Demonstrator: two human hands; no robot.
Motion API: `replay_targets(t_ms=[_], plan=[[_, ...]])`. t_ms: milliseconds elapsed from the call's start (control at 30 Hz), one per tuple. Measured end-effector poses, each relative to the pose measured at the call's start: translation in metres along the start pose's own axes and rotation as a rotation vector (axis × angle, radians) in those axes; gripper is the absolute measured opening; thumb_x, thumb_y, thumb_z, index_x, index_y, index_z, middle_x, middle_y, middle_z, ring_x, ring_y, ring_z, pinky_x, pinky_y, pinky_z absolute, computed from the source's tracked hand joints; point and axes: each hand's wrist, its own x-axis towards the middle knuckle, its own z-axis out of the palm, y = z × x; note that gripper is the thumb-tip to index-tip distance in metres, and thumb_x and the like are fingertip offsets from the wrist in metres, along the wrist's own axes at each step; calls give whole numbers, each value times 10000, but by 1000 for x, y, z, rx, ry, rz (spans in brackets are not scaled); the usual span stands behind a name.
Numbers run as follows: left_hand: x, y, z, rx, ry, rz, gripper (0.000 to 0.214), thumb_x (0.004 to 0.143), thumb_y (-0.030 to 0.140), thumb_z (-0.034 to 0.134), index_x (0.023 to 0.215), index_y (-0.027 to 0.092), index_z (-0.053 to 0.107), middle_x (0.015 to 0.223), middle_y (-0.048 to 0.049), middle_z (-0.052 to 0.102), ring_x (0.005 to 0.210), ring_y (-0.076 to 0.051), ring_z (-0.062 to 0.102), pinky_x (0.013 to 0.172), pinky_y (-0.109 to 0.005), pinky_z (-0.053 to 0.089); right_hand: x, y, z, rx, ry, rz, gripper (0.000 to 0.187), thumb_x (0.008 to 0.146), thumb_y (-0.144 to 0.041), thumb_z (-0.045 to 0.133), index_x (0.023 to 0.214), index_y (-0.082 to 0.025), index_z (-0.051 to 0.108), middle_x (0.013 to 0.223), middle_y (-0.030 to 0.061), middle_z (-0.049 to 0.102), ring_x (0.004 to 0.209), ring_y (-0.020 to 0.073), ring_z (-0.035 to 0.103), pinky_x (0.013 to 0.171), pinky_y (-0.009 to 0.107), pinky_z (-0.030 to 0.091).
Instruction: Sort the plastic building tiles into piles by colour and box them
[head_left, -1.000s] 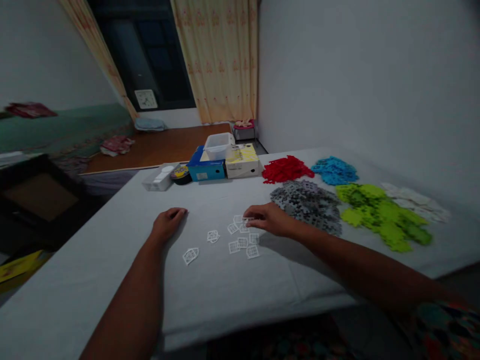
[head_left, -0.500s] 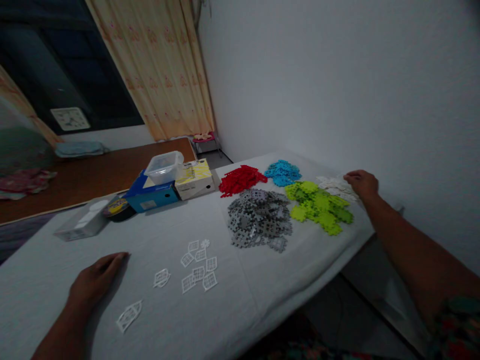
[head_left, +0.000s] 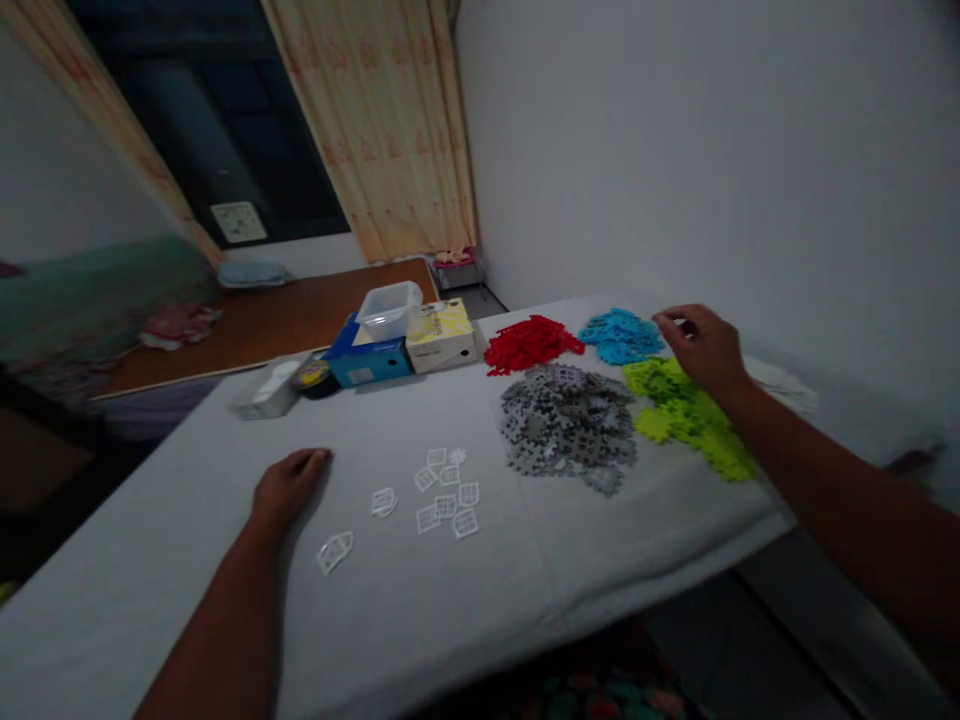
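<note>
My left hand (head_left: pixel 289 485) lies palm down on the white table (head_left: pixel 465 620), fingers stretched out, holding nothing. Just right of it lie several flat white lattice pieces (head_left: pixel 446 495), two of them set apart nearer that hand. My right hand (head_left: pixel 701 345) hovers above the far end of the lime-green pile (head_left: pixel 690 420), beside the blue pile (head_left: pixel 619 335). Its fingers are pinched, and a small pale piece shows at the fingertips. A grey pile (head_left: pixel 566 425) and a red pile (head_left: pixel 529 342) lie between the hands. The white pile (head_left: pixel 784 380) is partly hidden behind my right arm.
At the table's far edge stand a blue box (head_left: pixel 364 362), a clear tub (head_left: pixel 390 308) on top of it, a yellow-and-white box (head_left: pixel 442 340), a round tin (head_left: pixel 315 375) and a clear case (head_left: pixel 262 395). A wall runs along the right; the table's near edge drops off.
My right hand went from the white lattice pieces out to the white pile, and has now drawn back left over the green pile. My left hand stayed flat on the table.
</note>
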Motion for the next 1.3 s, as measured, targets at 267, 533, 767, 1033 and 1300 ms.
replay_targets(t_ms=[267, 533, 767, 1033, 1300], plan=[[-13, 0, 5, -77, -16, 23, 465, 838, 520, 463, 1017, 209, 759, 1074, -74, 763, 1006, -251, 676, 865, -311, 489, -131, -232, 121, 492, -984, -695, 226, 925, -240, 570, 1110, -190, 690, 1086, 90, 699, 915, 175, 637, 856, 310, 486], [-11, -5, 10, -138, -40, 43, 445, 853, 500, 472, 1016, 205, 763, 1052, -72, 765, 972, -244, 670, 849, -313, 480, -157, -313, 188, 281, -1141, -761, 306, 839, -301, 710, 1112, -165, 685, 1148, 125, 668, 1060, 241, 602, 855, 321, 452], [-12, -5, 11, -165, -28, 52, 446, 836, 498, 498, 1002, 187, 772, 1011, -79, 769, 923, -249, 676, 816, -313, 481, -150, -315, 184, 208, -1206, -612, 354, 765, -273, 764, 1093, -189, 662, 1068, 73, 701, 939, 201, 636, 736, 264, 427], [-13, -4, 9, -138, -25, 40, 445, 835, 506, 492, 1026, 212, 766, 1064, -59, 765, 986, -250, 667, 835, -310, 472, -149, -310, 187, 161, -1244, -663, 248, 817, -256, 681, 1059, -221, 724, 1072, 56, 738, 957, 210, 667, 747, 255, 436], [-6, -8, 5, -142, -42, 12, 467, 793, 556, 492, 992, 229, 760, 1052, -41, 772, 1006, -252, 681, 855, -300, 500, -142, -293, 148, 188, -1072, -608, 316, 814, -293, 729, 1120, -243, 666, 1027, -7, 735, 916, 192, 658, 721, 237, 431]])
